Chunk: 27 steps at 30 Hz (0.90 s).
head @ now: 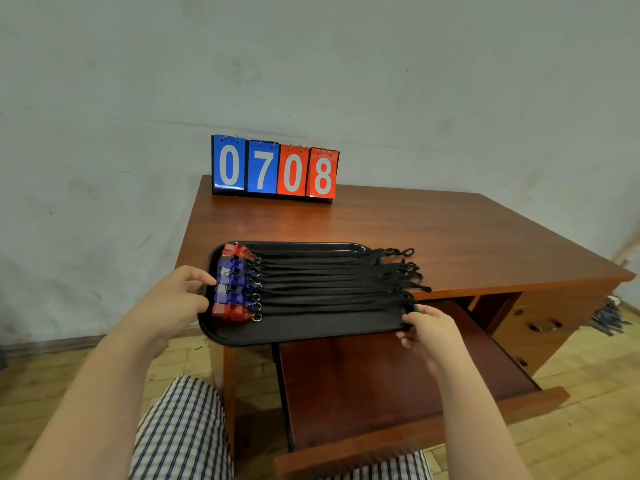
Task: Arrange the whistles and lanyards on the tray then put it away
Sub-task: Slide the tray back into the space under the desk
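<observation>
Both hands hold the loaded tray at the desk's front-left corner.

Left hand (173, 299): fingers curled round the left rim of the black tray (311, 329). Right hand (429, 332): fingers and thumb pinch the right rim. Red and blue whistles (232, 282) lie in a column along the tray's left end; black lanyards (332, 282) run parallel to the right, their ends passing over the right rim. The tray overhangs the front edge of the brown wooden desk (415, 230), above an open drawer (381, 375). At the rear-left corner a flip scoreboard (275, 169) reads 07 on blue cards and 08 on red. The wall is whitish and stained; the floor is pale wood.
</observation>
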### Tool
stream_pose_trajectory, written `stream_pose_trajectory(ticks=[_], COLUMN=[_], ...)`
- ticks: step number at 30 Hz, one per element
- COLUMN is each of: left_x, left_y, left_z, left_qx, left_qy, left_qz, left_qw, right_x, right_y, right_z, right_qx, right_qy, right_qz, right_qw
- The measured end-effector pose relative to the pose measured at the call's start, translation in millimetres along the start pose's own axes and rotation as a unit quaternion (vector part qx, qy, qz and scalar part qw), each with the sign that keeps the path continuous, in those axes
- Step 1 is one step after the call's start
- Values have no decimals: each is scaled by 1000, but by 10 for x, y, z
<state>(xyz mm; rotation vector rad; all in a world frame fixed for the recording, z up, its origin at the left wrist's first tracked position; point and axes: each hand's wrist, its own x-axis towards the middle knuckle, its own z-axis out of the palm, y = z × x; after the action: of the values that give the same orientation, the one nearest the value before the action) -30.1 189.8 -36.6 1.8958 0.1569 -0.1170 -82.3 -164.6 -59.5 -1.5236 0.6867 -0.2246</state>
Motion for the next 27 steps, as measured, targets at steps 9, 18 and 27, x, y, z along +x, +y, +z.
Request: stream_pose_trajectory(ticks=[9, 18, 27], left_x=[-183, -344, -467], left_y=[-41, 276, 524], left_z=[-1, 204, 715], left_qx=[-48, -110, -148], left_qy=[-36, -10, -25], left_qz=[-9, 21, 12], left_qw=[998, 994, 989], right_x=[-115, -272, -306], right_y=[8, -178, -209], right_z=[-216, -629, -1297], right_qx=[-4, 8, 12], right_qy=[28, 63, 154], right_qz=[-9, -33, -31], right_qw=[1000, 997, 987])
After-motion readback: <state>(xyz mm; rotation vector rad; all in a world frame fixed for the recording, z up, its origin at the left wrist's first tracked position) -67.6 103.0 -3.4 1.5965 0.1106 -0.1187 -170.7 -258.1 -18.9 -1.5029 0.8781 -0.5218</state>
